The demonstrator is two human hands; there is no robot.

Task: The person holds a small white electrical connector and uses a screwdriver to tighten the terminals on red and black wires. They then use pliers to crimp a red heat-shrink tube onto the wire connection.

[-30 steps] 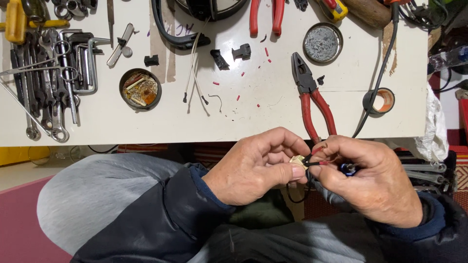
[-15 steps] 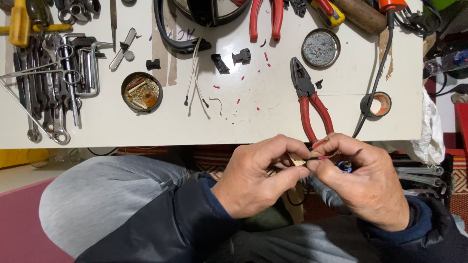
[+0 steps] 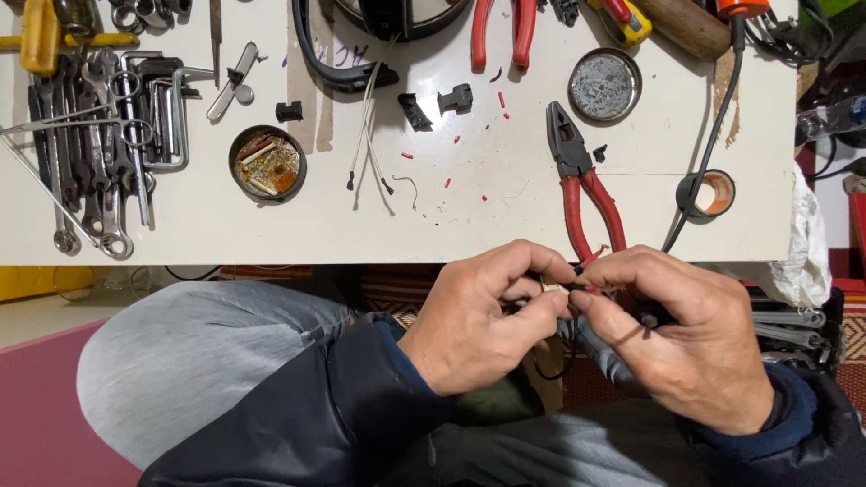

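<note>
While both hands meet below the desk's near edge, the left hand (image 3: 483, 329) pinches a small pale part (image 3: 552, 289) between thumb and forefinger, its fingers (image 3: 532, 261) closed tight on it. The right hand (image 3: 690, 338) faces it, thumb and forefinger closed on a thin red wire (image 3: 591, 289) whose end touches the pale part. A dark piece (image 3: 651, 317) shows under the right fingers; what it is cannot be told. The fingertips of the two hands are nearly touching.

Just beyond the fingers, red-handled pliers (image 3: 582, 185) lie on the white desk (image 3: 505, 225), handles pointing toward the hands. Beside them, off the right hand's far side, a roll of tape (image 3: 705, 194) sits with a black cable (image 3: 722, 126) running across it. Farther out from the pliers is a round tin (image 3: 604, 86) with grey contents. Past the left fingers, red wire scraps (image 3: 451, 162) are scattered, with two small black clips (image 3: 437, 104) and a few thin white wires (image 3: 368, 135) beyond. Farther to the left hand's side stands a small open tin (image 3: 267, 162) of odd bits, and well away at the desk's end lie wrenches (image 3: 81, 162) and hex keys (image 3: 167, 108) in a row. A second pair of red handles (image 3: 498, 32) lies at the far edge.

Below the fingers, dark jacket sleeves (image 3: 361, 406) cover both forearms, and a grey-trousered knee (image 3: 198, 361) lies under the left arm.
</note>
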